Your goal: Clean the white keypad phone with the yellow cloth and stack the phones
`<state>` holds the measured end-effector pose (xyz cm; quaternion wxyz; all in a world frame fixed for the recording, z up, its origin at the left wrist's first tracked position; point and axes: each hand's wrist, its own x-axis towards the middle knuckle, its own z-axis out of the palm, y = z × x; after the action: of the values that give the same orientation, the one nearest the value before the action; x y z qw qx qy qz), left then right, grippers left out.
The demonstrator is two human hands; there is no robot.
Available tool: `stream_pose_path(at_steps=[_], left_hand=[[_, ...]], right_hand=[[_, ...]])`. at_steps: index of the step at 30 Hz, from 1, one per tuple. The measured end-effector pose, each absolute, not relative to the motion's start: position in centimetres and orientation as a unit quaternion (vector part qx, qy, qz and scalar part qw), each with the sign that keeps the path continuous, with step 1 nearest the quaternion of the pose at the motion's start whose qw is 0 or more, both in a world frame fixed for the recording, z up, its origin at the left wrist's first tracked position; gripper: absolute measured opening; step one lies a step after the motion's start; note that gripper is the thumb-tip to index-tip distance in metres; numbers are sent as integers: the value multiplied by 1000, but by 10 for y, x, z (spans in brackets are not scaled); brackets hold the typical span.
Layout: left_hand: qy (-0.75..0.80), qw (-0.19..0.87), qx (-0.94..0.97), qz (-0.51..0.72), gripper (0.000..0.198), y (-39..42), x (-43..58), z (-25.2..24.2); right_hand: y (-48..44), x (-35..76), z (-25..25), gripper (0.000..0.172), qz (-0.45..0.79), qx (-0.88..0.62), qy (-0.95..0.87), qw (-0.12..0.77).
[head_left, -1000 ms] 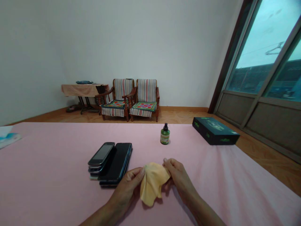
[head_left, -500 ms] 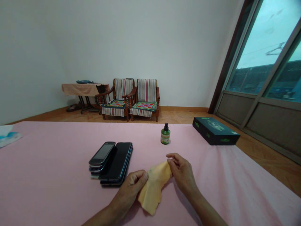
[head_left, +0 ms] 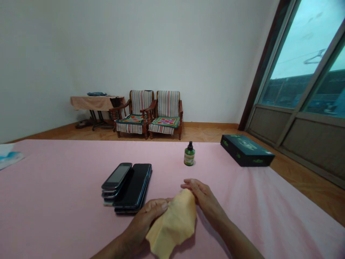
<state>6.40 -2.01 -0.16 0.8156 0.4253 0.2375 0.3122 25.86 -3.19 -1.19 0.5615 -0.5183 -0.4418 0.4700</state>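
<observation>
A pale yellow cloth (head_left: 175, 223) with an uneven edge hangs spread above the pink tablecloth. My left hand (head_left: 151, 217) pinches its upper left side, thumb on top. At the cloth's upper right edge is my right hand (head_left: 202, 196), its fingers stretched out and pointing left; its thumb is hidden behind the cloth. Left of my hands lie two stacks of phones: smaller phones (head_left: 117, 176) and larger black phones (head_left: 136, 185), side by side and touching. Beyond my right hand stands a small green bottle (head_left: 189, 155) with a black cap.
A flat black box (head_left: 246, 150) with green markings lies at the right far edge of the pink-covered table (head_left: 67, 180). A white and blue packet (head_left: 10, 158) is at the left edge. Behind stand two wooden armchairs (head_left: 165, 108) and a small covered table (head_left: 93, 103).
The cloth has shifted toward me and left, and spreads wider. My right hand has moved slightly left, and its fingers have straightened from a pinch on the cloth's corner.
</observation>
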Motion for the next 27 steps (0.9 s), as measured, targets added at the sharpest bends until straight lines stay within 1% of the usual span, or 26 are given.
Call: stream_pose_path(at_steps=[3,6,8,12,15,19,22,25,27], left_hand=[[231,822,423,303,34,-20,63,-2],[227,822,428,301,32,-19,64,-2],[226,818,435,302,31,-18,65,-2],[246,812,439,294,33,-17,67,-6],[277,803,438,293,35,-17,68,-15],[246,816,415,317,29,-18,71,-22],[225,823,413,319,31,-22,74,-19],[242,812,419,327,30,-26,76,-14],[260,803,422,331,31,-27,76,-14]], right_hand=[[-39,254,-4,56,593,-453,-394,536],[-44,251,-1,47,638,-414,-411,503],[-44,251,-1,44,613,-420,-438,505],[-41,249,-4,43,534,-456,-454,549],[-41,246,-3,42,525,-459,-437,568],[-42,237,-2,41,524,-445,-459,562],[-42,229,-4,37,470,-469,-487,568],[-41,222,-6,32,407,-502,-513,565],[-41,220,-6,30,390,-516,-524,554]])
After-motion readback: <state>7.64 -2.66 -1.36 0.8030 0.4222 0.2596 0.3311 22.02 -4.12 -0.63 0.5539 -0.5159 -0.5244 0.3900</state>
